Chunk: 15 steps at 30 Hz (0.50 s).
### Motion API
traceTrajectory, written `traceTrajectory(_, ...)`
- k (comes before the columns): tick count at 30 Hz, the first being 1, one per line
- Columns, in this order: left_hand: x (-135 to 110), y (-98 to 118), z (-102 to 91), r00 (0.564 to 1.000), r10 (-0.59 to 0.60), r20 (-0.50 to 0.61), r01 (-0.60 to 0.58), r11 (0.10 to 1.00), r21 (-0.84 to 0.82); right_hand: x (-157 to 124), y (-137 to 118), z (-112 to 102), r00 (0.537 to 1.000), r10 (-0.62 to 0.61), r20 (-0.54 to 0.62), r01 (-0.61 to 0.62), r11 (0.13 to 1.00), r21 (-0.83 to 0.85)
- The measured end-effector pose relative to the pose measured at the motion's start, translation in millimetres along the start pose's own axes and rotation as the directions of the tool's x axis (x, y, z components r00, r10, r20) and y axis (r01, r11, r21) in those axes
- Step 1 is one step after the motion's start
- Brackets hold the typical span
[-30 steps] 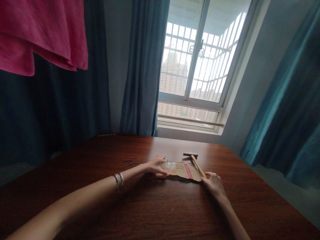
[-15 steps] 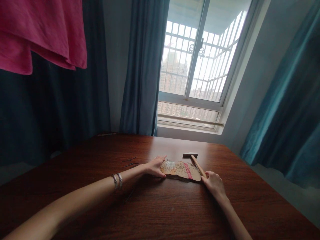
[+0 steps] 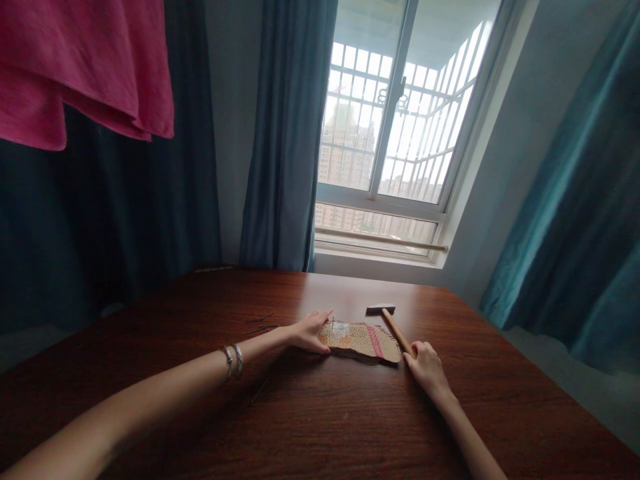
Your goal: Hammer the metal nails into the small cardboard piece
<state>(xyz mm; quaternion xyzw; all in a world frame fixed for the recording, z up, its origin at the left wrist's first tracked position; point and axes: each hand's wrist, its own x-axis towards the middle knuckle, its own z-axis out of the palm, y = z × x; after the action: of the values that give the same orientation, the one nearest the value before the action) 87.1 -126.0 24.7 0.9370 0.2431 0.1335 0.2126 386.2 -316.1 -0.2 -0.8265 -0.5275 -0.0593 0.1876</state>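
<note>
A tan, rough-edged board [image 3: 357,339] with a dotted pattern and a pink stripe lies on the table. My left hand [image 3: 311,333] grips its left end, thumb at the near edge and fingers toward the far edge. Close to those fingers, a thin nail [image 3: 333,323] stands upright on the board. To the right, my right hand [image 3: 427,363] is closed around the lower handle of a hammer [image 3: 397,330]. The hammer's head rests on or just above the tabletop beyond the board; I cannot tell which.
Several thin dark nails [image 3: 262,328] lie on the brown wooden table [image 3: 320,427], left of the board. Another thin dark piece [image 3: 259,391] lies nearer. A pink cloth [image 3: 100,67] hangs at upper left. Behind the table are a curtain [image 3: 287,147] and a barred window [image 3: 385,127].
The board and my left hand have shifted very slightly left, leaving a small gap between the board's right end and the hammer handle. My right hand keeps its hold on the hammer.
</note>
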Motion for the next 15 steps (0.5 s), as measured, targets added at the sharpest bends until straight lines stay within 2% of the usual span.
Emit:
traceTrajectory(2, -1, 1, -0.1, 1.000, 0.003, -0.002, -0.003, 1.000, 0.022, -2, -4, -3, 1.000, -0.007, -0.014, 0.007, 1.000, -0.018)
traceTrajectory(5, -3, 1, 0.1, 1.000, 0.023, -0.006, -0.022, 0.999, 0.049, -9, -21, -10, 0.992, -0.049, -0.118, 0.047, 0.999, -0.013)
traceTrajectory(8, -4, 0, 0.9, 1.000, 0.025, -0.015, -0.024, 0.998, 0.054, -14, -48, -13, 0.959, -0.225, -0.173, 0.242, 0.967, 0.078)
traceTrajectory(11, -5, -1, 2.1, 0.999, 0.033, -0.040, -0.031, 0.998, 0.051, -14, -72, -9, 0.921, -0.376, -0.103, 0.386, 0.916, 0.111)
traceTrajectory(15, -6, -2, 2.6, 0.998, 0.033, -0.048, -0.031, 0.998, 0.046, -7, -85, 0, 0.919, -0.392, 0.042, 0.385, 0.916, 0.111)
